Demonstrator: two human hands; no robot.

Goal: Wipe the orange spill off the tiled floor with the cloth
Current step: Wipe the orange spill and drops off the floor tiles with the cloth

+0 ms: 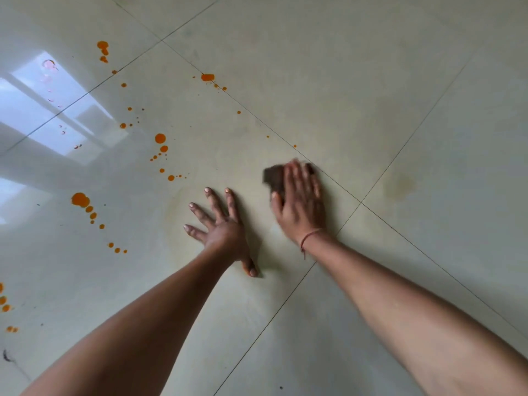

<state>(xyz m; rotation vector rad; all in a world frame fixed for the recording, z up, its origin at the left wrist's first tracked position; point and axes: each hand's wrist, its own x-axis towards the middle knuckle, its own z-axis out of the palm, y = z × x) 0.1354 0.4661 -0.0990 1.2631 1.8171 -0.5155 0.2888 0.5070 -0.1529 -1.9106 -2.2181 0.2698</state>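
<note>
Head view shows my right hand [300, 201] pressed flat over the small dark cloth [273, 178] on the glossy tiled floor [371, 81], my left hand [221, 227] splayed empty beside it; soft, light, best palmed, orange spill [160, 138] left.

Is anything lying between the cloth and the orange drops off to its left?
Yes: the left hand, spread flat on the floor, lies between the cloth under the right hand and the nearer orange drops. Nothing else visible blocks the way.
</note>
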